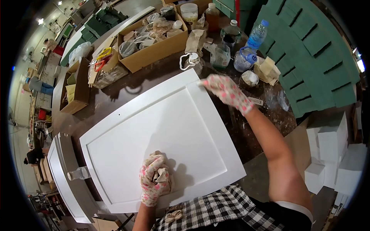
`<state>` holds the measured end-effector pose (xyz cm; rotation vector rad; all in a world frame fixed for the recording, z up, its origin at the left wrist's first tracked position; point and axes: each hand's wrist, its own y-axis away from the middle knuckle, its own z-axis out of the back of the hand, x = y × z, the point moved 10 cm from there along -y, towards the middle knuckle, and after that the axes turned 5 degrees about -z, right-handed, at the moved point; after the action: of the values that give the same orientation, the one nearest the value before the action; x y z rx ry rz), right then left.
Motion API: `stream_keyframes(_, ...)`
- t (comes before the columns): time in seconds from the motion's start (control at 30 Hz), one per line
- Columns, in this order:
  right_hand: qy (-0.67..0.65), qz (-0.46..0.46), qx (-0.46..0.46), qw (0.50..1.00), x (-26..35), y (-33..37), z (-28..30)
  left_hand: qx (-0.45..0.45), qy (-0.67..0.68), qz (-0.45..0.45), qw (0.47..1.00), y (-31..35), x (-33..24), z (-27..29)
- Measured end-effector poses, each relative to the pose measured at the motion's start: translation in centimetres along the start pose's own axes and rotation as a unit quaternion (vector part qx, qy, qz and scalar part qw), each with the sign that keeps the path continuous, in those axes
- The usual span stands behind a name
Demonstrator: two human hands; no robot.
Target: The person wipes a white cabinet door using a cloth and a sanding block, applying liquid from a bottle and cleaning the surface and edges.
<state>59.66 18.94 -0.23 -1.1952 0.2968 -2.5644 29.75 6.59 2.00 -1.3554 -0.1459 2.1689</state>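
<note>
A white framed cabinet door [154,142] with a recessed middle lies tilted across the table in front of me. My left hand [152,175], in a white glove with pink spots, is closed round a crumpled pale rag [162,178] over the door's near part. At the far right corner of the door is my right hand [227,91], gloved alike. Its fingers are pressed together, with the tips touching the frame's corner. Whether something small is between those fingertips is too unclear to tell.
Plastic bottles [257,35] and jars stand beyond the door's far corner. A cardboard box [152,54] of bagged items sits behind, with a smaller box [79,86] to its left. Green slotted panels [320,54] rise at right. A clear bottle [79,174] touches the door's left side.
</note>
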Motion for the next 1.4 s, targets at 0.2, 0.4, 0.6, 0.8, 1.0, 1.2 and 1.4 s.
stream_keyframes(0.2, -0.038, 0.009, -0.056, 0.998, 1.1, -1.1, 2.5, 0.006, -0.021, 0.007, 1.000, 0.0, 0.0, -0.2)
stream_keyframes(0.4, 0.097, 0.126, -0.117, 0.980, 0.3, -3.2, 0.6, 0.000, -0.050, 0.011, 0.999, -0.1, -0.3, -0.1)
stream_keyframes(0.6, -0.211, -0.009, -0.033, 0.977, -1.8, -2.8, 0.9, 0.014, -0.042, 0.003, 0.999, 0.1, -0.2, -0.2)
stream_keyframes(0.8, -0.033, 0.110, -0.087, 0.990, -0.5, -4.0, 0.5, 0.015, -0.059, 0.011, 0.998, 0.3, -0.3, -0.2)
stream_keyframes(1.0, -0.081, 0.096, -0.092, 0.988, -1.5, -4.5, 1.2, 0.016, -0.059, 0.016, 0.998, -0.2, -0.4, -0.4)
stream_keyframes(1.2, -0.065, 0.104, -0.045, 0.991, -0.3, -2.3, 0.7, 0.020, -0.067, 0.020, 0.997, 0.1, -0.2, -0.4)
stream_keyframes(1.4, 0.032, 0.096, -0.051, 0.994, -1.6, -4.2, 0.8, 0.021, -0.051, 0.026, 0.998, 0.4, 0.1, -0.5)
